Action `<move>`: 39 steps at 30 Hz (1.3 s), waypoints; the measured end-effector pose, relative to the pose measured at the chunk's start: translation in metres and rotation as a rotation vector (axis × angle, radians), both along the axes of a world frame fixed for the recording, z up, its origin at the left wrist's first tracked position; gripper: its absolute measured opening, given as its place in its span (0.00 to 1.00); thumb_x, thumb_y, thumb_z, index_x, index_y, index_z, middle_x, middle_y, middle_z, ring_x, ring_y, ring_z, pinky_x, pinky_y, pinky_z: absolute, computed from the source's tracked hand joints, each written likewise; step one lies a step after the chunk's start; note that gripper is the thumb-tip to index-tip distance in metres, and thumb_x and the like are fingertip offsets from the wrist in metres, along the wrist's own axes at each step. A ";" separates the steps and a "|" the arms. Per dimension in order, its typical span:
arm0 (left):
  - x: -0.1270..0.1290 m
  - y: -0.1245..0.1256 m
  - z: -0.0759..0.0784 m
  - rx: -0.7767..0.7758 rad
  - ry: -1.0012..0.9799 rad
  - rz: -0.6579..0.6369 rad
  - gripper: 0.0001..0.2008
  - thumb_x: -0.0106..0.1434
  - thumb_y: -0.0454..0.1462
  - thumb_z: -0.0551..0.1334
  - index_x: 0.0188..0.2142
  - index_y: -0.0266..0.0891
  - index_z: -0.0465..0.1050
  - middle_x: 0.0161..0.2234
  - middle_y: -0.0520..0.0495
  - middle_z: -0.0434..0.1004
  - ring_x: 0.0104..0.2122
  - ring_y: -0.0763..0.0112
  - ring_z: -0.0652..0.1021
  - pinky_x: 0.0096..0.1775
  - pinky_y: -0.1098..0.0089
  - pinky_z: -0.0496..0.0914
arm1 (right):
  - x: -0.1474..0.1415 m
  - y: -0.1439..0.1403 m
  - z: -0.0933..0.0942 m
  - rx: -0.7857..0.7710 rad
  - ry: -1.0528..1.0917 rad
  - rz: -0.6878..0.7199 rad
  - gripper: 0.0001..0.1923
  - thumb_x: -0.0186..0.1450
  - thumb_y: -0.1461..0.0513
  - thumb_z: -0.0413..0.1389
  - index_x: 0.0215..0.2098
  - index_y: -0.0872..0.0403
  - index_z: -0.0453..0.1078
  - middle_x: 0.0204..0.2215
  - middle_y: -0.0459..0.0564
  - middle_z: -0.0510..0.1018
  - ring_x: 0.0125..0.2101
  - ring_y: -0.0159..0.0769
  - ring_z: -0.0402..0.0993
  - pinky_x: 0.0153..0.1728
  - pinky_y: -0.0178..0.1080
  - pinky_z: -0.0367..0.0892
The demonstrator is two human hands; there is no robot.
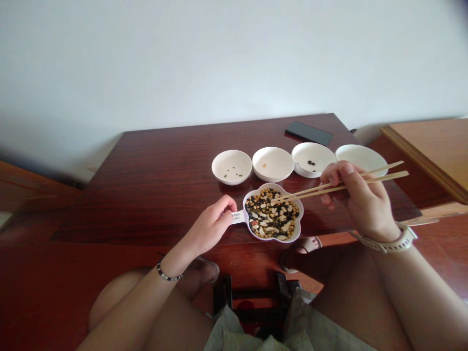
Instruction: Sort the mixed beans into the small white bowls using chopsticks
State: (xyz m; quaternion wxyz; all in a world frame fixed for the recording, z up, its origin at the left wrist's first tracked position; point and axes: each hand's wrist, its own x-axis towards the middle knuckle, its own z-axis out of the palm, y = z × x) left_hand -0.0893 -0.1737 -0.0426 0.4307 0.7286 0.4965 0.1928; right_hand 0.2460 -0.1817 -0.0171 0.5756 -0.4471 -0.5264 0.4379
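Note:
My left hand (215, 219) grips the short handle of a flower-shaped dish (300, 222) at the table's near edge. Mixed black beans, yellow beans, small green beans and pale peanut halves (269, 229) fill it. In my right hand (360, 200) is a pair of chopsticks (387, 176), their tips down among the beans in the dish. Whether the tips pinch anything is too small to tell. Behind the dish stand a white bowl (231, 179) with several green bits, a bowl (273, 176) with one pale piece, and a bowl (303, 168) with a few black beans.
A further white bowl (360, 152) ends the row at the right, partly hidden by my right hand and the chopsticks. A dark phone (309, 132) lies behind the bowls on the dark red table (164, 170). Wooden furniture (431, 151) stands at the right, a wall behind.

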 end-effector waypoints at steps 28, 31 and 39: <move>-0.002 0.000 -0.005 -0.013 -0.024 0.012 0.04 0.75 0.37 0.54 0.42 0.43 0.66 0.33 0.55 0.69 0.32 0.70 0.68 0.36 0.65 0.61 | 0.003 0.002 0.002 0.070 0.062 -0.061 0.20 0.75 0.52 0.57 0.28 0.53 0.67 0.27 0.46 0.68 0.19 0.31 0.70 0.15 0.33 0.61; -0.002 0.000 -0.006 -0.012 -0.023 0.010 0.05 0.75 0.36 0.54 0.42 0.43 0.66 0.33 0.55 0.69 0.32 0.70 0.68 0.36 0.66 0.60 | 0.006 0.003 0.001 0.088 0.078 -0.085 0.20 0.75 0.52 0.58 0.28 0.53 0.67 0.26 0.46 0.68 0.19 0.31 0.70 0.15 0.34 0.61; -0.002 0.000 -0.006 -0.018 -0.020 0.004 0.05 0.75 0.37 0.53 0.41 0.43 0.66 0.32 0.55 0.68 0.32 0.70 0.67 0.36 0.65 0.60 | 0.016 0.007 -0.003 0.174 0.131 -0.213 0.19 0.74 0.54 0.58 0.28 0.54 0.68 0.25 0.46 0.68 0.18 0.32 0.70 0.12 0.35 0.61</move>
